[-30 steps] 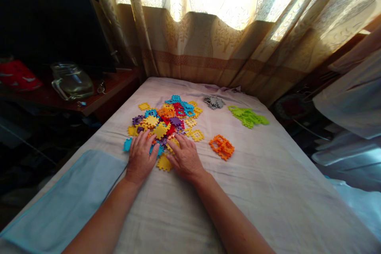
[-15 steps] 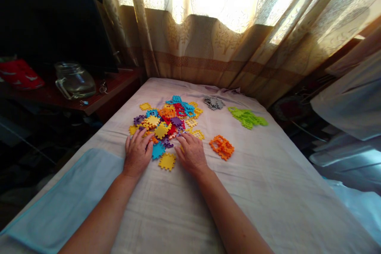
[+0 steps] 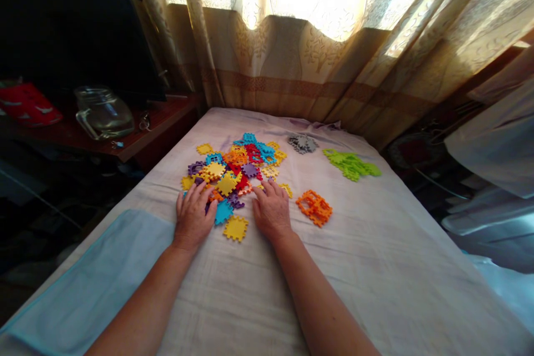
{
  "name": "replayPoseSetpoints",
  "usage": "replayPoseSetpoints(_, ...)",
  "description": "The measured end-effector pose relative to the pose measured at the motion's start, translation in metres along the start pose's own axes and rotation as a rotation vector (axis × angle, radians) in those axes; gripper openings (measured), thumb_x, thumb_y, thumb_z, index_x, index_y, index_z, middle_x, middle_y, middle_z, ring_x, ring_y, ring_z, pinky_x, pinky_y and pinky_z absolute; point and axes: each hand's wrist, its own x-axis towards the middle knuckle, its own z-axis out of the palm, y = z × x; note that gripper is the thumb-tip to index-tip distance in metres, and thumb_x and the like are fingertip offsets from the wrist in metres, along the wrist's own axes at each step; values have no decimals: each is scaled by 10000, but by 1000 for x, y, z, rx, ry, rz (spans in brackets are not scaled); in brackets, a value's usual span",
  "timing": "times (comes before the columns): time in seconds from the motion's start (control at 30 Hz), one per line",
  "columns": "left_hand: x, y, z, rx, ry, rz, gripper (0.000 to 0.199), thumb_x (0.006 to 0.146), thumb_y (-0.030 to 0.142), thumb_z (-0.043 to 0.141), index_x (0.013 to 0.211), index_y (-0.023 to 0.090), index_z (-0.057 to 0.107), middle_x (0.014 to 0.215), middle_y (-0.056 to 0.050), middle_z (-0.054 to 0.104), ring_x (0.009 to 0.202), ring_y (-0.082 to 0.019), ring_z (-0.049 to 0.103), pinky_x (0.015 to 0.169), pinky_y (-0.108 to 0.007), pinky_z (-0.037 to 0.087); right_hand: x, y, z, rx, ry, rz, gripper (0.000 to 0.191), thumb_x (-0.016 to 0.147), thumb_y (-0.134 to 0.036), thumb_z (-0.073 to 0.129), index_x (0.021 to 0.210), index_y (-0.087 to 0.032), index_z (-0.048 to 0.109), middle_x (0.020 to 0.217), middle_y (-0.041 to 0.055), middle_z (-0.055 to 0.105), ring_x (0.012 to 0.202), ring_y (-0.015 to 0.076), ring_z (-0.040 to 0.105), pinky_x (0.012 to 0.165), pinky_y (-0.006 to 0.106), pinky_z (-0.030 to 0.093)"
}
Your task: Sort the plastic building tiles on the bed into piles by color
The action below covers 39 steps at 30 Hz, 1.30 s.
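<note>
Both hands, the left (image 3: 194,216) and the right (image 3: 272,208), lie palm down with fingers loosely spread at the near edge of a mixed pile of notched plastic pieces (image 3: 227,182). The pile sits on a creased pale sheet (image 3: 375,267), with orange (image 3: 314,207), gray (image 3: 302,143) and green heaps (image 3: 351,164) to its right and a light blue cloth (image 3: 95,278) at left. Beyond hangs a sunlit patterned curtain (image 3: 287,55), beside a dark wooden stand (image 3: 175,114) bearing a glass jar (image 3: 104,117).
</note>
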Motion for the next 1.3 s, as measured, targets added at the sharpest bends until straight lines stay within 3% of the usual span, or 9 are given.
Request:
replayPoseSetpoints(0.1, 0, 0, -1, 2, 1, 8, 385, 926, 348, 454, 1223, 206, 653, 1378, -127, 603, 1334, -307, 490, 1140, -542, 301, 5, -8, 2, -1, -56, -10, 403, 924, -265, 524, 1315, -299, 616, 1494, 97, 490, 1414, 297, 354, 1117, 501, 265)
replayPoseSetpoints(0.23, 0, 0, -1, 6, -5, 25, 374, 929, 347, 451, 1198, 209, 670, 1374, -124, 606, 1336, -304, 489, 1141, -536, 303, 7, -11, 6, 12, -75, 10, 345, 932, -274, 507, 1242, -251, 657, 1500, 108, 481, 1425, 313, 342, 1130, 504, 259)
replayPoseSetpoints(0.37, 1, 0, -2, -5, -16, 27, 377, 930, 349, 450, 1205, 216, 671, 1374, -123, 605, 1338, -308, 483, 1144, -543, 297, 4, -6, 6, 31, -53, -31, 270, 920, -272, 519, 1119, -193, 684, 1465, 126, 516, 1411, 310, 356, 1126, 499, 276)
replayPoseSetpoints(0.57, 1, 1, -2, -2, -25, 23, 385, 927, 344, 448, 1212, 210, 670, 1380, -124, 601, 1333, -313, 490, 1142, -544, 296, 1, 1, 3, 57, -92, -114, 195, 912, -300, 563, 1042, -196, 663, 1362, 110, 600, 1364, 289, 402, 1104, 472, 292)
replayPoseSetpoints(0.77, 1, -1, -1, 8, -30, 32, 387, 935, 360, 439, 1214, 217, 666, 1381, -121, 601, 1335, -306, 488, 1138, -543, 301, 4, 2, -6, 17, -93, -133, 147, 930, -304, 562, 995, -194, 634, 1124, 104, 691, 1119, 233, 564, 984, 370, 361)
replayPoseSetpoints(0.97, 2, -2, 0, -22, -24, 33, 373, 926, 367, 457, 1197, 229, 673, 1373, -121, 607, 1330, -318, 491, 1133, -554, 306, 9, 5, -16, -5, -18, -7, 203, 992, -304, 464, 979, -200, 638, 973, 88, 715, 947, 208, 631, 827, 298, 389)
replayPoseSetpoints(1.1, 2, -1, -1, -40, -24, 26, 378, 924, 368, 452, 1200, 232, 672, 1377, -125, 601, 1334, -330, 481, 1131, -575, 296, 13, 28, -32, 50, 64, 157, 253, 1003, -317, 423, 974, -211, 651, 928, 64, 721, 816, 173, 633, 686, 260, 358)
replayPoseSetpoints(1.3, 2, -2, -1, -23, -16, 31, 389, 924, 371, 436, 1202, 219, 661, 1375, -128, 603, 1329, -322, 489, 1131, -556, 303, 6, 110, -65, 125, 116, 488, 261, 948, -347, 478, 910, -215, 700, 807, 40, 719, 719, 156, 602, 609, 248, 321)
